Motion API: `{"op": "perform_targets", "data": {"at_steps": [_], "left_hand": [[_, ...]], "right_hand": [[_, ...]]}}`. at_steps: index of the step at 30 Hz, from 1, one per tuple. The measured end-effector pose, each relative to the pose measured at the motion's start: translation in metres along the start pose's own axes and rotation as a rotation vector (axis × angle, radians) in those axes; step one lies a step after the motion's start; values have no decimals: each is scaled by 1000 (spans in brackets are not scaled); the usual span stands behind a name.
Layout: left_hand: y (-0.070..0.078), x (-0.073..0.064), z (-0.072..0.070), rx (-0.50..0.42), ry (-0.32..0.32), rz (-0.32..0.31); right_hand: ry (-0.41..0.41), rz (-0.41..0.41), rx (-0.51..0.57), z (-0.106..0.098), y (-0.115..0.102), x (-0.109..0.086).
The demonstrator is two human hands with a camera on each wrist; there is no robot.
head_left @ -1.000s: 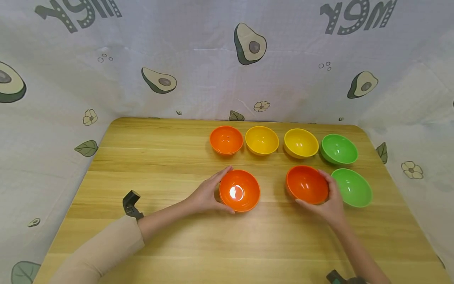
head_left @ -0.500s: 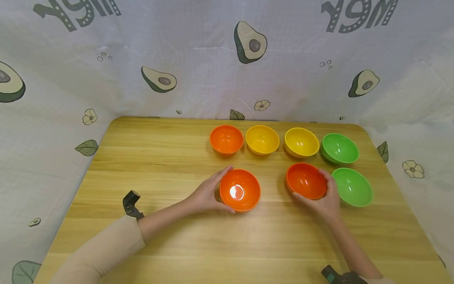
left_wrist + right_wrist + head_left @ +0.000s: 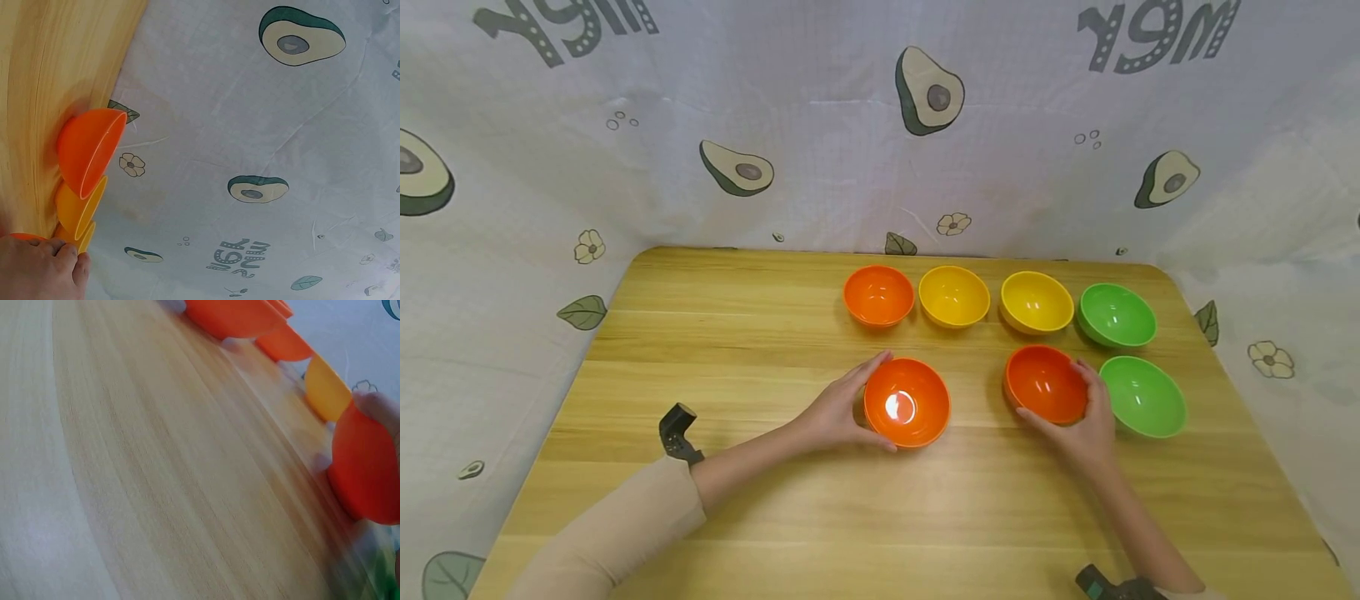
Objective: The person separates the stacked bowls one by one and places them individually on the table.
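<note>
In the head view, my left hand (image 3: 838,410) grips the left side of an orange bowl (image 3: 917,400), thumb at the near side and fingers at the far side. My right hand (image 3: 1092,427) holds a red-orange bowl (image 3: 1037,387) by its right side, thumb along the near rim. This bowl tilts a little. In the right wrist view its outer wall (image 3: 362,469) shows with the thumb (image 3: 378,407) on the rim. The left wrist view shows the back of my left hand (image 3: 40,269), which hides most of the bowl it grips.
A row behind holds an orange bowl (image 3: 878,297), two yellow bowls (image 3: 954,297) (image 3: 1036,303) and a green bowl (image 3: 1117,316). Another green bowl (image 3: 1144,397) sits just right of my right hand. The wooden table (image 3: 715,333) ends at a patterned cloth (image 3: 820,167).
My right hand has shifted the red-orange bowl slightly left and farther back, and its wrist has come left too. My left hand and its orange bowl have stayed put.
</note>
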State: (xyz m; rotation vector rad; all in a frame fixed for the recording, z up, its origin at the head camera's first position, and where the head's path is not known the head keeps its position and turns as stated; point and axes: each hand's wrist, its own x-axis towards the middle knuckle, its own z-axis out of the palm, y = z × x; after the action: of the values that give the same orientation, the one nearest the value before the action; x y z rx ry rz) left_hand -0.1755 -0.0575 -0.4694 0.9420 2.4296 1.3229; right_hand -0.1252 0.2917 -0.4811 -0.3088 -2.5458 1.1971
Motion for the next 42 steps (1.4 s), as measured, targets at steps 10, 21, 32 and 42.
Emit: {"op": "perform_targets", "data": {"at_steps": [10,21,32,42], "left_hand": [[1,-2,-1,-9,-6,-19],[0,-1,-1,-3,-2,-5],[0,0,0,8,-1,-4],[2,-1,-1,4,-1,1]], "right_hand": [[-10,-32,3,-3,-3,1],[62,-201,150,-15,-39,1],[0,-187,272,-10,-42,5],[-87,-273,209,-4,-83,-3]]}}
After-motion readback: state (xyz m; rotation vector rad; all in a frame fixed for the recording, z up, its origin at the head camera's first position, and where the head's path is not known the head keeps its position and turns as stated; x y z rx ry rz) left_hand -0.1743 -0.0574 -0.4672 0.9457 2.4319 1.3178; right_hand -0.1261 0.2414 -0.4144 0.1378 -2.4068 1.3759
